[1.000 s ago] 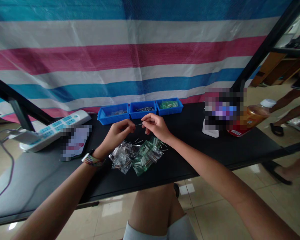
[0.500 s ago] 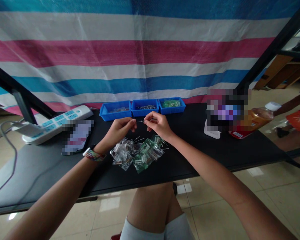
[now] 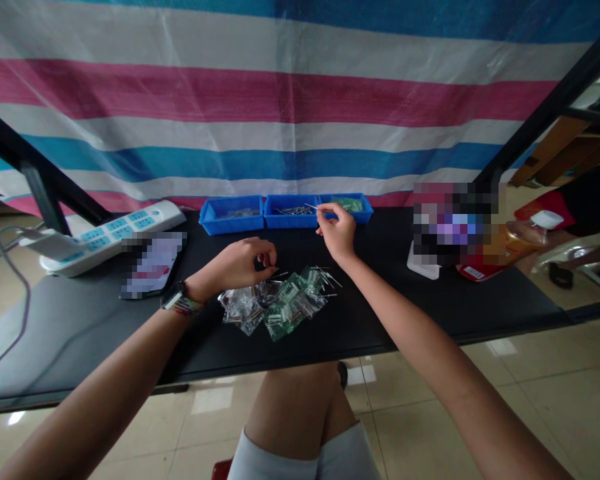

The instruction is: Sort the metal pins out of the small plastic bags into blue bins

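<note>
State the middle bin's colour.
Blue: the middle bin is plain blue, showing best in the head view.

pwr strip (image 3: pixel 123 230) w/ plug (image 3: pixel 50 245) | phone (image 3: pixel 157 260) nr strip | btl (image 3: pixel 523 241), wht cap (image 3: pixel 547 219) | striped tarp (image 3: pixel 280 100)

Dim, soft indoor light; its source is out of view. The smooth black tabletop (image 3: pixel 17 363) pales to grey at the left, where a thin grey cable (image 3: pixel 28 300) throws a faint shadow. Glossy beige floor tiles (image 3: pixel 415 400) carry white glare. Crinkled clear and green plastic packets (image 3: pixel 286 310) glint, their fine detail soft. Wide-angle stretching marks the edges; mosaic blocks cover a flat black phone (image 3: pixel 156 263).
</note>
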A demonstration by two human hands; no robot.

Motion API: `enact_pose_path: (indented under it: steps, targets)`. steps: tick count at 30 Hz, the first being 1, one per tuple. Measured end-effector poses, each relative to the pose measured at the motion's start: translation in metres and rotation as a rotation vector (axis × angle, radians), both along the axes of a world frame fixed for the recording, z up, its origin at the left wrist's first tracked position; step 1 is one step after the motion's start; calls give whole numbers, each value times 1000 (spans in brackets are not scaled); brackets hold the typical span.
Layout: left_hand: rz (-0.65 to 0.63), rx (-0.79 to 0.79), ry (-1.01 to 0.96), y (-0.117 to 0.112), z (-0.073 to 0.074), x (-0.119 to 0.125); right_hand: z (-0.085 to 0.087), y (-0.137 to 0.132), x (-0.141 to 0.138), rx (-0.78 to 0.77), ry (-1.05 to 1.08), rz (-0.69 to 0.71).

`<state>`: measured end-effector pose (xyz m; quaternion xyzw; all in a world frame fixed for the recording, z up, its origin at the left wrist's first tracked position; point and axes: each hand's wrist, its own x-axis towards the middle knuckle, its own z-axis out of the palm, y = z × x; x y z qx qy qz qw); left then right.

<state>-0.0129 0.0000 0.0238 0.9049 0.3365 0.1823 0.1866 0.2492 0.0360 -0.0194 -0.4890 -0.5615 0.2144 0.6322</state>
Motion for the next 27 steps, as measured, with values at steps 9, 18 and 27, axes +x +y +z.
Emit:
enact_pose_path:
  steps: [9,18,27]
  targets:
    - [-2,16,72,1,-2,0,4,-1,7,92,-261,9]
    - [26,-12,-89,3,-10,4,10,-28,-12,98,-376,245]
    - [141,-212,-451,-1,-7,10,14,-50,-31,25,-256,547]
